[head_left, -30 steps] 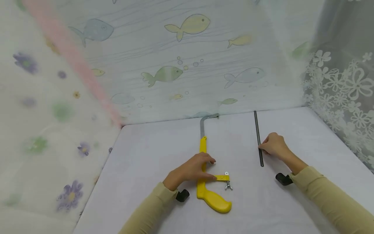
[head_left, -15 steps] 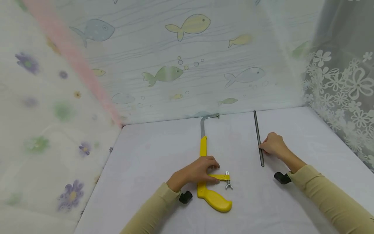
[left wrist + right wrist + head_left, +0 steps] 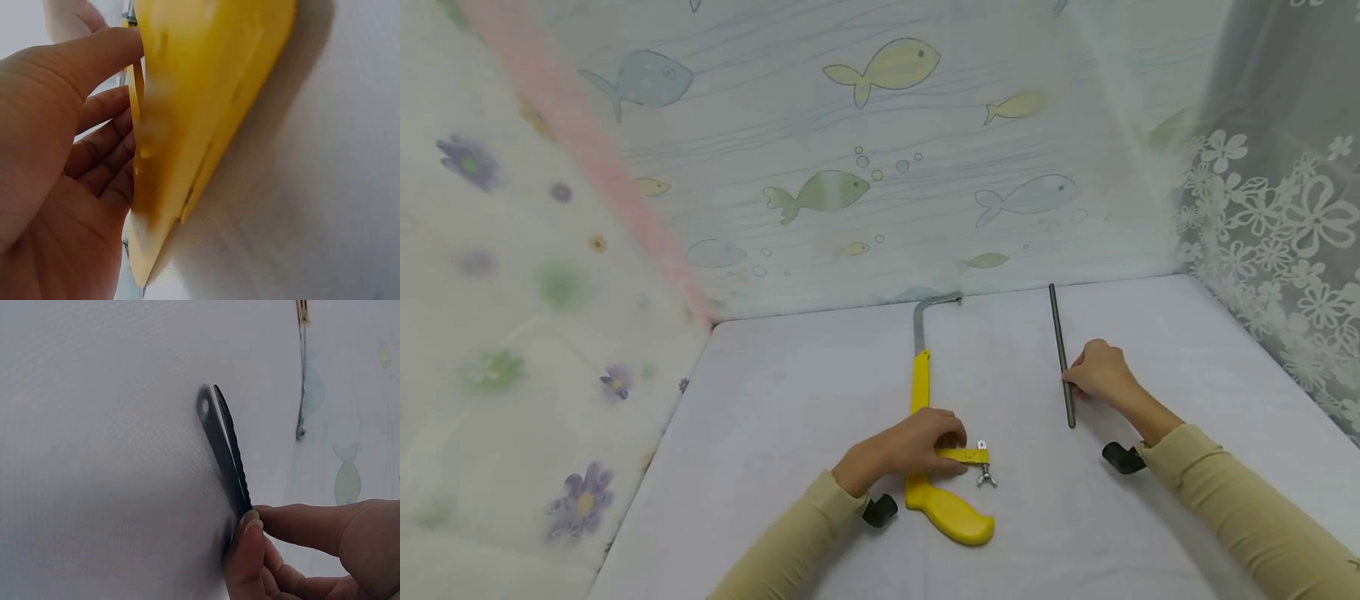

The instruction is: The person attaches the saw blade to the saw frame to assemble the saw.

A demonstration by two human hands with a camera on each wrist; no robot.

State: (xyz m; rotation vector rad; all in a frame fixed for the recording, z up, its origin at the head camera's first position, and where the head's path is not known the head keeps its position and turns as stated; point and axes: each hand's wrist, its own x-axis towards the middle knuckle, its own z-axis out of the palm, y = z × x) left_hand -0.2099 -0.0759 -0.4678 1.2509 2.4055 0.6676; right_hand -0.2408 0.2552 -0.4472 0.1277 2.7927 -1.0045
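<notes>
The yellow saw frame (image 3: pixel 921 383) lies on the white cloth (image 3: pixel 797 392) and serves as reference for all positions below. Its grey bent end (image 3: pixel 919 325) is at the far end, and its yellow handle (image 3: pixel 958 517) is at the near end. A short arm (image 3: pixel 966 456) extends from the frame's right side just beyond the handle, carrying a metal wing nut (image 3: pixel 987 479) at its tip.

The left hand (image 3: pixel 902 446) is over the near half of the saw frame. Its fingers are bent and only partly closed, curled round the frame at the short arm, with the thumb on the near side of that arm and the fingers on the far side. Firmness of hold cannot be told.

The right hand (image 3: pixel 1101 368) is to the right of the saw frame, well apart from it, nearly closed, with a dark blade (image 3: pixel 1058 333) pinched between thumb and forefinger near its lower part. The blade stands on edge, roughly parallel to the frame; the right wrist view shows its wavy edge and its shadow on the cloth. Contact between blade and cloth cannot be determined.

A fish-print curtain (image 3: pixel 737 150) hangs beyond the saw frame, and a flower-print curtain (image 3: pixel 512 333) to its left
</notes>
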